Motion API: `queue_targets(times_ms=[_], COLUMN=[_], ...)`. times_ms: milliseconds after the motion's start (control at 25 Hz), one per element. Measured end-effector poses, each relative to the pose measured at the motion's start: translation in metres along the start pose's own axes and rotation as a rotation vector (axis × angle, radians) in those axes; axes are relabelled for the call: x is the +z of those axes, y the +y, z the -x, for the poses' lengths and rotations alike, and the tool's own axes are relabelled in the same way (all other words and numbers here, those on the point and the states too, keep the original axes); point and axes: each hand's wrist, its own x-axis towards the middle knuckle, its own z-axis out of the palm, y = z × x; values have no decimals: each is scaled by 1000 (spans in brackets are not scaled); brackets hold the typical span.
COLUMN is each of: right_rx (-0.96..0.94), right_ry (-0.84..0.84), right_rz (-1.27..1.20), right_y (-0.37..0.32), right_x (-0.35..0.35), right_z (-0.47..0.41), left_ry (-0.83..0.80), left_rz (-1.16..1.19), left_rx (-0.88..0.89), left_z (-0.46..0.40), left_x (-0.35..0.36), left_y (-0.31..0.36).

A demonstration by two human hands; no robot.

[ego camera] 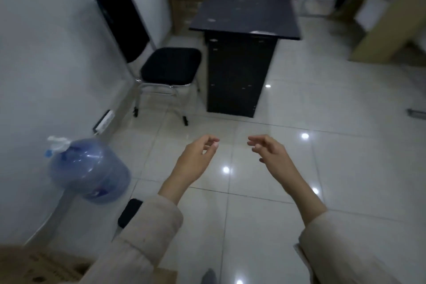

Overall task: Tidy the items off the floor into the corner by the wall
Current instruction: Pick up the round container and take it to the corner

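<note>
Far to the left of the left hand's fingers, against the white wall (46, 53), a large blue water bottle (88, 169) lies tilted on the tiled floor (322, 168), its white cap (56, 143) pointing up towards the wall. Below it, at the bottom left edge, part of a brown cardboard box (34, 267) shows. A small flat black item (129, 212) lies on the floor just beside the left sleeve (138, 249), between the bottle and the arm; what it is cannot be told. A white power strip (104, 121) sits low along the wall above the bottle.

Beyond the fingers and to their left stands a black padded chair (169, 65) with a metal frame, its back near the wall. Straight ahead of both hands is a dark worktop (247, 4) on a black cabinet base.

The left hand (196, 161) is held in the air over the floor, fingers (213, 143) loosely curled and holding nothing. Just beside it, apart by a small gap, the right hand (272, 157) mirrors it, fingers (255, 143) relaxed and slightly bent, also empty. Both wear beige sleeves.

Well to the right of the right fingers, a light wooden desk (387, 18) stands at the upper corner, and a small grey object (416, 113) lies at the right edge of the floor.
</note>
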Motion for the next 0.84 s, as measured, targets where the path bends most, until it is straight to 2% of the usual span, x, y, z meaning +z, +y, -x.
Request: queue_targets(times_ms=[200, 360, 600, 720, 840], right_rx=[25, 111, 309, 396, 446], right_ry=[350, 606, 1052, 1299, 1492], right_rz=[3, -34, -116, -175, -264], right_y=[38, 84, 133, 146, 154], right_x=[-138, -204, -230, -225, -216], right_z=[162, 339, 602, 703, 768], left_ry=[-189, -377, -841, -1052, -1191], left_rz=[-88, -74, -81, -93, -94], left_rx=[241, 401, 608, 714, 809], left_z=[79, 189, 377, 459, 518], left_x=[109, 203, 348, 398, 431], left_y=[103, 163, 229, 256, 273])
